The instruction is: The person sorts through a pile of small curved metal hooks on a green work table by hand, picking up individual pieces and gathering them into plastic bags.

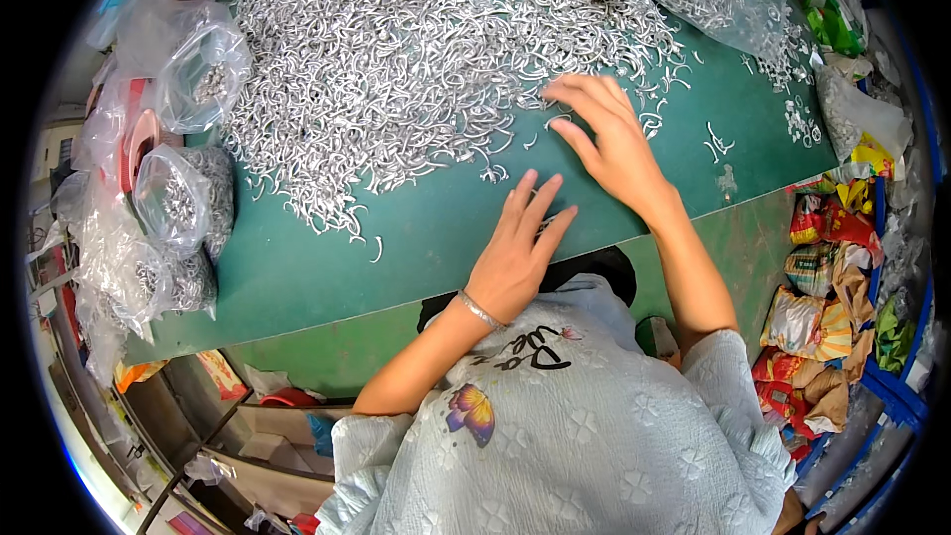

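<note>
A wide heap of small, curved, silver-coloured metal pieces (pixel 396 69) covers much of the green tabletop (pixel 307 282). At the heap's near right edge is my right hand (pixel 612 144), its thumb held apart from its bent fingers. The fingertips reach the outermost pieces, and I see nothing gripped between them. Closer to the table's front edge, my left hand (pixel 515 253) has its fingers apart and pointing toward the heap. A few pieces may lie under those fingers, but they are mostly hidden. A bracelet circles the left wrist.
Clear plastic bags (pixel 183 198) of similar pieces stand along the table's left side. Another filled bag (pixel 728 0) lies at the far right, beside scattered small pieces (pixel 802 124). Shelves holding colourful sacks (pixel 807 322) are to the right, below table height.
</note>
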Available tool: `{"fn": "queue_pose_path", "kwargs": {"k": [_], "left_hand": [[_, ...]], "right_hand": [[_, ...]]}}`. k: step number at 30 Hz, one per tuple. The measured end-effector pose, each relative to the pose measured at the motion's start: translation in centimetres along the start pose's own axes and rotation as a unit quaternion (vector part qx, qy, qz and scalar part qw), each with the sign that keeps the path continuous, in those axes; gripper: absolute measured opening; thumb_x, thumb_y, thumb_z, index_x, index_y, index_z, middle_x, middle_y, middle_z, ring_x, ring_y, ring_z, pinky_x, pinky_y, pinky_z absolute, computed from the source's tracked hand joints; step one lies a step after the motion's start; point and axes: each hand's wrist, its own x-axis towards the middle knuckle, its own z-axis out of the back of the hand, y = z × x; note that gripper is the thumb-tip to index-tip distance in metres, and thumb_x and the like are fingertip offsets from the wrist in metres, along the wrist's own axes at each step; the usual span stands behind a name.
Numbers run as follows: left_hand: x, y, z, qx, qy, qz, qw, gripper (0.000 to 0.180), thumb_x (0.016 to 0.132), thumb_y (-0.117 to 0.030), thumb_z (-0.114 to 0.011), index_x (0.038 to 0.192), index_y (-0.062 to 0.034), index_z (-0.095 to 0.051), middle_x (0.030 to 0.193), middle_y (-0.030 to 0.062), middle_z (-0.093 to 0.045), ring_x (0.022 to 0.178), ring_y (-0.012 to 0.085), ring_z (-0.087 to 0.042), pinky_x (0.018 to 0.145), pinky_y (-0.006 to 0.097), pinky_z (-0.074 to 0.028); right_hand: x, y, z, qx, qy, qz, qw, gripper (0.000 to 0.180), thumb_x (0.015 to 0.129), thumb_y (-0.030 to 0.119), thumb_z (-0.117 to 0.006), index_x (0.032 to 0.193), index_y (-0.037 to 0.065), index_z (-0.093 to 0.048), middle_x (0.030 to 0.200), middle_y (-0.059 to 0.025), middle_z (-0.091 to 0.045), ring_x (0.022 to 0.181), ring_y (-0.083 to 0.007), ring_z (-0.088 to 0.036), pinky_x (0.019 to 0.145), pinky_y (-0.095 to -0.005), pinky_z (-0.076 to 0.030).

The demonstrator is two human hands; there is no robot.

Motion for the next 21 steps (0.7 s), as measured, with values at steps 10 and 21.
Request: {"fn": "queue_pose_path", "kwargs": {"k": [10, 21], "left_hand": [[-1.2, 0.8, -0.3, -0.085, 0.008, -0.023, 0.996, 0.038, 0.074, 0.008, -0.056, 0.111, -0.0013, -0.061, 0.129, 0.0163, -0.051, 0.125, 0.0374, -0.048, 0.105, 0.053, -0.039], [-2.6, -0.2, 1.4, -0.031, 0.024, 0.083, 0.996, 0.05, 0.075, 0.012, -0.056, 0.123, -0.0015, -0.056, 0.139, 0.0201, -0.044, 0.131, 0.0416, -0.041, 0.104, 0.045, -0.041]], "right_hand": [[-1.7, -3.8, 2.1, -0.034, -0.031, -0.028, 0.999, 0.012, 0.079, 0.004, -0.069, 0.09, 0.003, -0.066, 0.089, -0.0099, -0.063, 0.086, -0.028, -0.058, 0.08, -0.0359, -0.045], [1.1, -0.9, -2.1, -0.205, -0.008, -0.017, 0.979, 0.016, 0.079, 0.011, -0.071, 0.094, 0.006, -0.065, 0.106, -0.0048, -0.057, 0.099, -0.0259, -0.05, 0.084, -0.0368, -0.038]]}}
